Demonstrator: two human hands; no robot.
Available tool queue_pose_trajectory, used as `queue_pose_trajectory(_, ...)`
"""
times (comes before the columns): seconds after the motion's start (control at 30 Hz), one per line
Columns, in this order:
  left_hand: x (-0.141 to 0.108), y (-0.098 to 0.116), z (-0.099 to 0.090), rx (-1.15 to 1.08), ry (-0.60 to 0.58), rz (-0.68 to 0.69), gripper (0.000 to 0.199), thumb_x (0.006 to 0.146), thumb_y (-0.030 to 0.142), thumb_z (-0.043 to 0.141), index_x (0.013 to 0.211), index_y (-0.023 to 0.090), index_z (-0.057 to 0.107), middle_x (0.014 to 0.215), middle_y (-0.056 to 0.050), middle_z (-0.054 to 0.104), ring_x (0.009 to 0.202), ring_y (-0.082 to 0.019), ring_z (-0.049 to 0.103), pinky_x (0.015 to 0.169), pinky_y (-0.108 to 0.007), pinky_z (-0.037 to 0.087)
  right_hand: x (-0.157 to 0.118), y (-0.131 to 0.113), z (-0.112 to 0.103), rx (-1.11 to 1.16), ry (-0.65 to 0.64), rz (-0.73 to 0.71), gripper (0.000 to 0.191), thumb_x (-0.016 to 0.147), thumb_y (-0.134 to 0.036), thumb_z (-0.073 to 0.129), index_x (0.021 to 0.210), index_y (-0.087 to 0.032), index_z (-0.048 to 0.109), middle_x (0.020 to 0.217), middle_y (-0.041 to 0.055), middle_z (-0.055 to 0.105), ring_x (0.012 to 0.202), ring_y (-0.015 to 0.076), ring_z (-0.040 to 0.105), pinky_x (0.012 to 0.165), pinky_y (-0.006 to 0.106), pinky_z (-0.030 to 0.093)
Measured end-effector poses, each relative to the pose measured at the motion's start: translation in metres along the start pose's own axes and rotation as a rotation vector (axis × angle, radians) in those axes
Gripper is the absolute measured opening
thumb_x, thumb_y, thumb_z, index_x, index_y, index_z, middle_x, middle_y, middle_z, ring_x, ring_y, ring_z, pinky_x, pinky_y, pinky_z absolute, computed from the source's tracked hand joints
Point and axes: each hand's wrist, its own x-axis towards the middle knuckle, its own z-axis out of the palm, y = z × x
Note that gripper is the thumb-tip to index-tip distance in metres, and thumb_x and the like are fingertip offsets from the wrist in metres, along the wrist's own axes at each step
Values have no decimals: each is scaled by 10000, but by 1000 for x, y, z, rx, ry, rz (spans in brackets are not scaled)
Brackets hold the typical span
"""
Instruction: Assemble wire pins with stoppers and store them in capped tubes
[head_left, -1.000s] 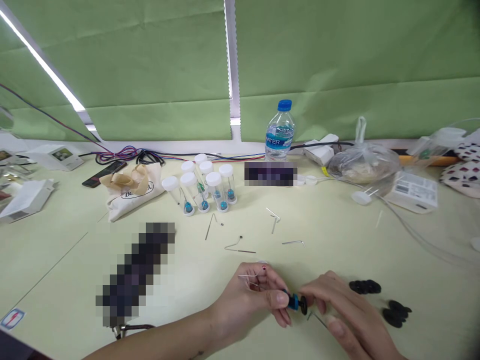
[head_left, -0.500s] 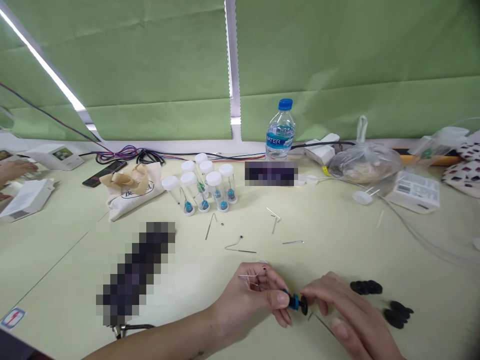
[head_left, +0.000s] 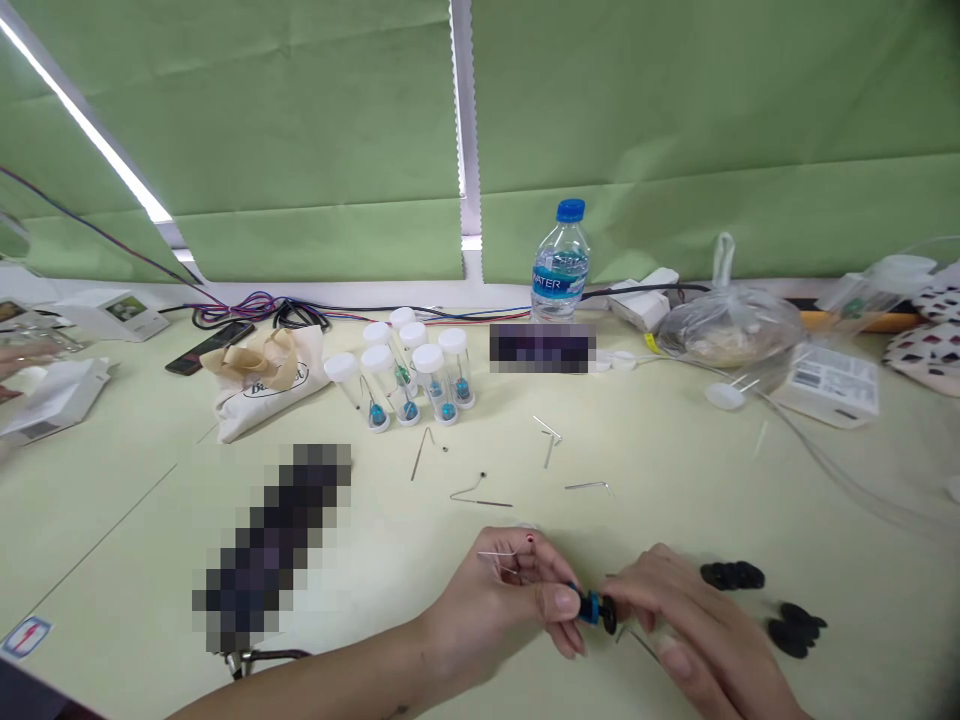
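Between the thumb and fingers of my left hand (head_left: 517,600) is a small blue-and-black cylindrical part (head_left: 590,605) with a black disc (head_left: 608,614) on its right end. A thin bent wire (head_left: 499,553) with a red tip also lies across that palm. My right hand (head_left: 705,630) is closed around a bent hex key (head_left: 639,643), whose short end is close to the disc. Its fingertips are at the disc's edge; whether they touch it I cannot tell. Beyond my hands lie bent wires (head_left: 480,502) with dark tips and loose hex keys (head_left: 589,486).
Several capped clear tubes (head_left: 431,385) with blue pieces inside stand beyond the hands, beside a cloth pouch (head_left: 274,385). Black discs (head_left: 787,636) lie at right. A water bottle (head_left: 561,270) and a plastic bag (head_left: 731,325) are at the back. Another person's hand (head_left: 30,365) is at far left.
My right hand's fingertips have shifted slightly at the black disc, and the disc has turned a little. My left hand has barely moved. The other person's hand at far left has moved.
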Motion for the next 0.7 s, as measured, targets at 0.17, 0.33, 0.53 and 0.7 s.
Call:
queue_pose_trajectory(0.17,1,0,0,2,9,-4,237,606,215,823,702,82,651,537,-39,626,476,-140,620,478,-233,491,-2,0,0,-39,13,26,276,990,-366,338,1137,-213,515,830,53,619,743,186,597,690,325,503)
queue_pose_trajectory(0.33,1,1,0,0,3,2,240,600,216,826,691,81,651,539,-40,628,467,-139,619,468,-229,489,1,-2,0,-19,31,-14,258,987,-350,357,1109,-211,537,795,49,620,726,184,602,659,308,500)
queue_pose_trajectory(0.53,0,2,1,0,18,-2,240,602,217,826,697,80,654,531,-39,625,471,-137,617,477,-230,491,0,-2,0,-17,41,40,270,980,-371,361,1113,-212,535,815,47,619,716,182,601,659,312,504)
queue_pose_trajectory(0.7,0,2,2,-3,13,-7,252,591,220,832,691,81,648,535,-38,629,461,-136,615,469,-229,490,-1,0,1,12,22,5,247,975,-339,371,1087,-208,548,784,46,613,718,189,600,659,316,500)
